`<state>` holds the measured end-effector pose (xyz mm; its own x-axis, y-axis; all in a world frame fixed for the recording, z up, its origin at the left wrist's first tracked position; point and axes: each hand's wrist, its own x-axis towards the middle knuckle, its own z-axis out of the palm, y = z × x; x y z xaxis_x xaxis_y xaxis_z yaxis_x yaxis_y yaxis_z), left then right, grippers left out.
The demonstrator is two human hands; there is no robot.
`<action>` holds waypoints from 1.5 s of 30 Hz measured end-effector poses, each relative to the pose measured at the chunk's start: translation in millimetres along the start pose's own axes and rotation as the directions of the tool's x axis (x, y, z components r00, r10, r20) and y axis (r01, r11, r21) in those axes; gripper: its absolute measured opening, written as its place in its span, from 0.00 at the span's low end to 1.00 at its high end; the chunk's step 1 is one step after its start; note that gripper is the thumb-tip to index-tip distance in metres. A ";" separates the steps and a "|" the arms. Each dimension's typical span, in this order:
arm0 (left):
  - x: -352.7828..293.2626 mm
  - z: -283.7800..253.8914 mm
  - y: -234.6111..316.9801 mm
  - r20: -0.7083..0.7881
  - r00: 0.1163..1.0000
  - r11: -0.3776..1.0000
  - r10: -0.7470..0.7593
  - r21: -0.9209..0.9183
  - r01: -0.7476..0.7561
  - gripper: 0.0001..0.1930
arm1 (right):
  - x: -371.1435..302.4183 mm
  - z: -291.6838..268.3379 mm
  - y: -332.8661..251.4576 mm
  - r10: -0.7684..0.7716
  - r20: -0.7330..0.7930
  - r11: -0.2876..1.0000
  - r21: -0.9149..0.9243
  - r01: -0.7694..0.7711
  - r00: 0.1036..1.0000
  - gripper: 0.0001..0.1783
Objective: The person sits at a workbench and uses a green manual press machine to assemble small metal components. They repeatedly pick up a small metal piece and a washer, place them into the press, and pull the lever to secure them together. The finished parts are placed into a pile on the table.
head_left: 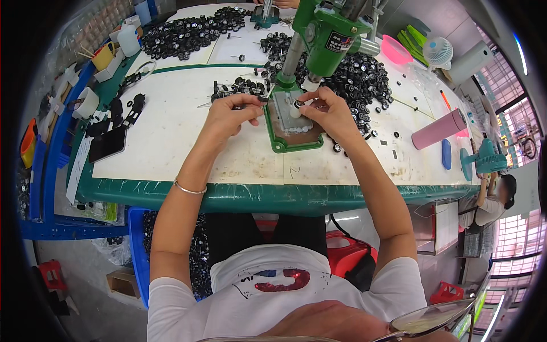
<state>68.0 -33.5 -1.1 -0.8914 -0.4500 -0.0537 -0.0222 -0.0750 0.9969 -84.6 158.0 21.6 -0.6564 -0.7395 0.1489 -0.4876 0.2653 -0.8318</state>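
The green bench press (279, 144) stands on the table in front of me, with a metal plate and a short white post (295, 112) on its base. My left hand (228, 118) is at the base's left edge, fingers pinched on a small black toy wheel (262, 98); a thin pale rod shows beside it. On the other side, my right hand (335, 115) pinches another small wheel (299, 104) at the top of the white post. The press's white ram tip (311, 84) is just above my right fingers, which partly hide the wheel.
Heaps of black wheels (364, 85) lie behind and right of the press, with another pile (182, 37) far left. Wheels on axles (242, 86) lie left of the press. A pink tumbler (439, 129), a green fan (487, 157) and a black phone (108, 144) are farther out.
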 end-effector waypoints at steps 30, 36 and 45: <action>3.9 28.0 0.5 0.009 0.950 0.945 0.314 0.100 -0.313 0.08 | -44.5 4.1 -33.0 0.069 0.140 0.964 0.247 -0.102 0.988 0.18; 26.3 62.9 3.4 0.050 0.958 0.959 0.282 0.020 -0.283 0.07 | -23.7 -94.0 -21.9 0.029 -0.231 0.955 0.294 0.041 0.973 0.14; 47.0 75.9 -5.4 -0.014 0.941 0.933 0.338 -0.127 -0.337 0.06 | 102.1 -165.3 -55.5 -0.112 -0.218 0.826 0.521 0.213 0.969 0.23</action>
<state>-8.2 13.3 -4.7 -0.8403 -0.4610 0.2852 0.3367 -0.0315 0.9411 -219.7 170.0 171.3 -0.7073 -0.6118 0.3542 -0.2425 -0.2607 -0.9345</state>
